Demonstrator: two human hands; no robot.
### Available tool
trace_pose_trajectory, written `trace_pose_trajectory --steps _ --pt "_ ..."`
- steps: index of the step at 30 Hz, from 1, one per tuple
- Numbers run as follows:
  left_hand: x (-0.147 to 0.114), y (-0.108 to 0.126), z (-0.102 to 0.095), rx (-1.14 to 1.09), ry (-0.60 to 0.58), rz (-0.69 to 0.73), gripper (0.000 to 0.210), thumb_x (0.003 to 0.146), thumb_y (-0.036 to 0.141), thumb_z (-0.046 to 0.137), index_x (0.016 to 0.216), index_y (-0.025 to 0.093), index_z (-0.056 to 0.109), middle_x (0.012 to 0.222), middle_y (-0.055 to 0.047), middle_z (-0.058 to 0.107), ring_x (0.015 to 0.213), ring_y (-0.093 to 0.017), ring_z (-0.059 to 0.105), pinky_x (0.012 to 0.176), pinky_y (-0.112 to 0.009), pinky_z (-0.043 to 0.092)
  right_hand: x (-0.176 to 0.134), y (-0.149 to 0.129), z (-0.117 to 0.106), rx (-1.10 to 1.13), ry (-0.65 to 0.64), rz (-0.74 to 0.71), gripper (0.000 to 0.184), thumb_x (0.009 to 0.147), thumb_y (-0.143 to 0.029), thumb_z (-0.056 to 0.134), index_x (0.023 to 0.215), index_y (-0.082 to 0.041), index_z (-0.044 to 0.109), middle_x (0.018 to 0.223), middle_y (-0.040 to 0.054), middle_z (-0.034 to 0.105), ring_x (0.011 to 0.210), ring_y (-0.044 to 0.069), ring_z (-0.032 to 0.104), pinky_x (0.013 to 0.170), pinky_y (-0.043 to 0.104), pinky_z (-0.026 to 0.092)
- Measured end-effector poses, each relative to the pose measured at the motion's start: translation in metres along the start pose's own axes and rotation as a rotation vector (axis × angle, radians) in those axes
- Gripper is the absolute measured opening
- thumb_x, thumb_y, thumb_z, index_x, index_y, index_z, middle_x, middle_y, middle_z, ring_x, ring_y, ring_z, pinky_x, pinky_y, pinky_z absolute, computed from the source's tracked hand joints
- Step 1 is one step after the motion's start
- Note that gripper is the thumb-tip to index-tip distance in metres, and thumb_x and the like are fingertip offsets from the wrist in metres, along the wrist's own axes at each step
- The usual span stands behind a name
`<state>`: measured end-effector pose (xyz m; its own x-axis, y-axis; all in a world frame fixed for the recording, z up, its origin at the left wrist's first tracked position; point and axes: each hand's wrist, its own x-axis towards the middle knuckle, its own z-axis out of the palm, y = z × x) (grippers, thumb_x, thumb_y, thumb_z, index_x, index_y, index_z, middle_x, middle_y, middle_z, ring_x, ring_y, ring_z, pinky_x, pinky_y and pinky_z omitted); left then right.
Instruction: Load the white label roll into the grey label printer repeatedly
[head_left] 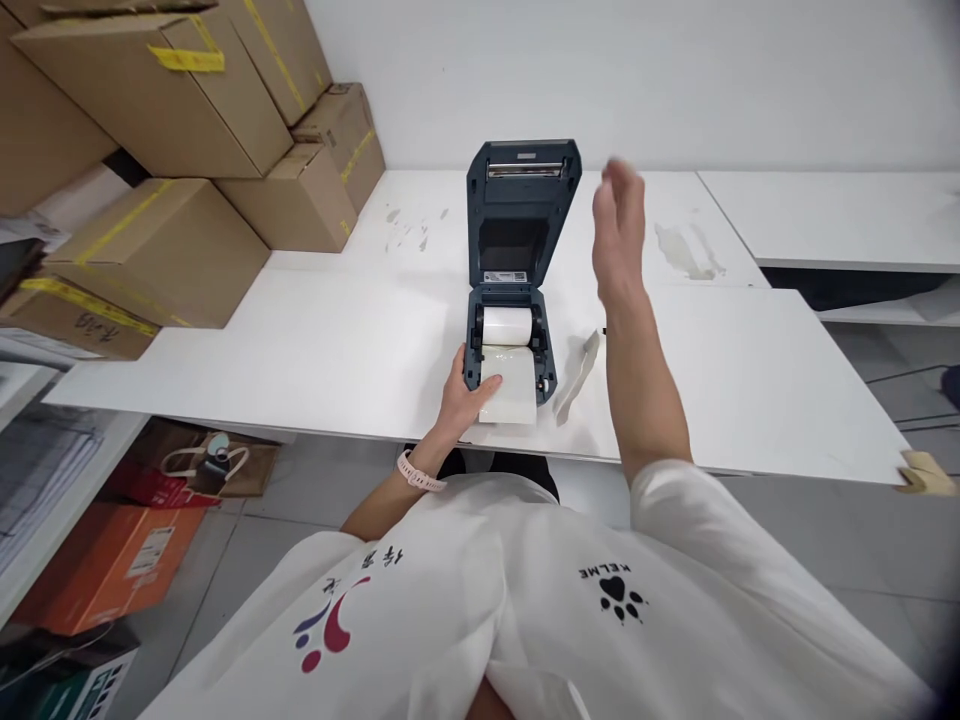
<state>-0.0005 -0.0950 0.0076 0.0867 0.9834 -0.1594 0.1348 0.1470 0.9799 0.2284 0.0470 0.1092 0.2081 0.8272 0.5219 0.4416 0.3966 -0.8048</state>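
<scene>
Centrally, a printer (541, 330) with raised lid (517, 215) is standing on the bench (352, 350), its paper strip (514, 390) lying over the front; the fingers of my left hand (457, 398) are grasping its left side, thumb on strip, while my right hand (620, 235) is hovering to its right, fingers extended, holding nothing

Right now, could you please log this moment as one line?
left hand: on printer and label strip; right hand: raised, open; lid: up; label roll: inside printer; loose strip: on table

Single head-worn view, facing forward and down, close over a white table (337, 340), wall (637, 80) ahead
</scene>
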Motion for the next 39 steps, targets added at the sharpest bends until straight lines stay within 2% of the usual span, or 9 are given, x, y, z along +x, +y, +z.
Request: trace_pose_trajectory --steps 2,4,6,10,15,19,25,35,39 --pt "0.000 0.001 0.001 -0.006 0.011 0.017 0.096 0.079 0.055 0.072 0.157 0.026 0.024 0.162 -0.009 0.034 0.146 -0.028 0.039 0.114 -0.036 0.042 0.052 0.003 0.014 0.081 -0.129 0.099 0.067 0.103 -0.055 0.009 0.157 -0.017 0.022 0.165 0.0128 0.026 0.149 0.020 0.034 0.115 0.037 0.039" --pt "0.000 -0.001 0.003 -0.002 0.030 0.045 0.094 0.078 0.055 0.072 0.155 0.025 0.028 0.160 -0.010 0.038 0.145 -0.028 0.041 0.115 -0.037 0.041 0.081 0.003 0.026 0.153 -0.294 0.101 0.081 0.099 -0.054 -0.009 0.153 -0.011 0.032 0.158 0.0161 0.039 0.141 0.020 0.047 0.108 0.036 0.046" --pt "0.000 -0.005 0.004 0.003 0.043 0.069 0.092 0.078 0.055 0.072 0.155 0.025 0.030 0.158 -0.010 0.042 0.144 -0.028 0.043 0.116 -0.037 0.040 0.082 0.000 0.030 0.185 -0.346 0.049 0.085 0.098 -0.057 -0.010 0.147 -0.010 0.043 0.149 0.0142 0.051 0.132 0.019 0.056 0.104 0.034 0.049" --pt "0.000 -0.010 -0.004 -0.011 -0.019 0.013 0.096 0.078 0.063 0.068 0.157 0.030 0.024 0.163 -0.007 0.033 0.148 -0.029 0.037 0.116 -0.037 0.040 0.017 -0.014 0.014 0.216 -0.233 -0.030 0.075 0.102 -0.059 0.003 0.140 -0.016 0.051 0.140 0.0079 0.061 0.128 0.016 0.058 0.108 0.027 0.046" --pt "0.009 0.005 -0.026 -0.075 0.091 0.006 0.080 0.089 0.075 0.034 0.158 0.035 0.019 0.168 -0.002 0.019 0.155 -0.025 0.020 0.121 -0.040 0.032 -0.098 -0.029 -0.003 0.032 -0.230 -0.060 0.068 0.104 -0.055 0.007 0.118 -0.024 0.067 0.130 0.0023 0.066 0.132 0.023 0.055 0.115 0.048 0.043" --pt "0.021 0.025 -0.021 -0.067 0.069 0.066 0.077 0.089 0.068 0.046 0.156 0.039 0.023 0.168 0.002 0.020 0.155 -0.026 0.019 0.123 -0.041 0.029 -0.151 -0.027 0.005 -0.124 -0.256 -0.087 0.042 0.103 -0.047 0.031 0.119 -0.030 0.067 0.128 0.0042 0.068 0.136 0.026 0.050 0.118 0.051 0.038" --pt "0.022 0.019 0.005 -0.159 -0.031 0.014 0.086 0.085 0.046 0.066 0.157 0.031 0.022 0.159 -0.006 0.040 0.143 -0.029 0.043 0.116 -0.044 0.041 -0.173 -0.015 0.016 -0.219 -0.249 -0.092 0.044 0.103 -0.030 0.024 0.135 -0.032 0.055 0.138 0.0037 0.062 0.142 0.025 0.044 0.120 0.052 0.033" --pt "0.021 0.018 0.003 -0.117 -0.025 0.086 0.078 0.084 0.053 0.063 0.153 0.029 0.034 0.155 -0.006 0.045 0.143 -0.030 0.042 0.118 -0.043 0.036 -0.177 -0.006 0.019 -0.363 -0.280 -0.075 0.048 0.102 -0.024 0.019 0.136 -0.030 0.052 0.142 0.0048 0.058 0.146 0.023 0.039 0.122 0.051 0.029" --pt "-0.002 -0.003 -0.003 -0.064 0.130 0.069 0.075 0.084 0.055 0.063 0.150 0.031 0.036 0.157 -0.007 0.041 0.139 -0.026 0.046 0.109 -0.038 0.044 -0.177 -0.008 0.019 -0.313 -0.241 -0.089 0.043 0.103 -0.027 0.021 0.128 -0.030 0.056 0.138 0.0053 0.062 0.143 0.023 0.044 0.120 0.052 0.032"
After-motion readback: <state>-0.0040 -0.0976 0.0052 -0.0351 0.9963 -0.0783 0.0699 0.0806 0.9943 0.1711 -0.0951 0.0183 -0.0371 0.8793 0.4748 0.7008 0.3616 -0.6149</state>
